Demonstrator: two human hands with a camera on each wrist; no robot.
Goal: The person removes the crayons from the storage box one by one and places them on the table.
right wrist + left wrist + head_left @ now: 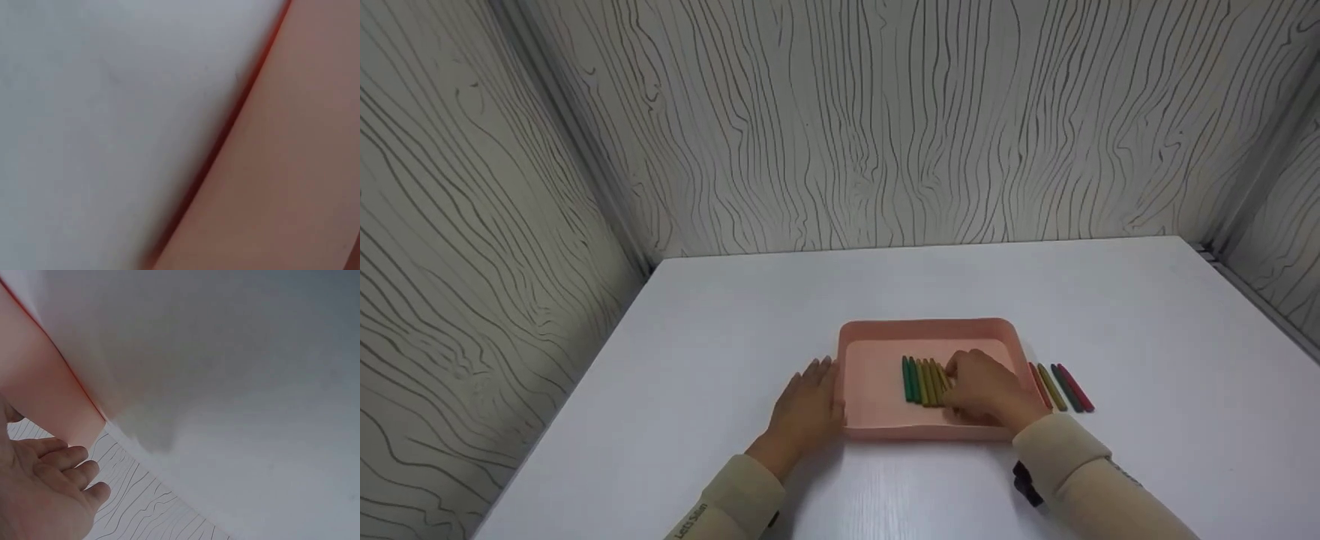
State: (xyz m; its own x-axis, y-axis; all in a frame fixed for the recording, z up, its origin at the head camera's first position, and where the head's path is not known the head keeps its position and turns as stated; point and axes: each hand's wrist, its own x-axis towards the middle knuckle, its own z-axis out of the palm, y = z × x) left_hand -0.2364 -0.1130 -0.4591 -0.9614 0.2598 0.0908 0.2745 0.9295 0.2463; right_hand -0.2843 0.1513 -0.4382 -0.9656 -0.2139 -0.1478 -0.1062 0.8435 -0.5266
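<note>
A shallow pink tray lies on the white table. Inside it is a row of crayons, green at the left and olive-yellow toward the right. My right hand reaches into the tray with bent fingers and pinches the olive-yellow crayon at the row's right end; the hand covers part of it. With fingers extended, my left hand rests at the tray's left side, touching its wall. The left wrist view shows this hand beside the pink wall. In the right wrist view only tray wall and table appear.
Several loose crayons, red, yellow and dark green among them, lie on the table just right of the tray. Wood-grain patterned panels stand behind the table and at both sides.
</note>
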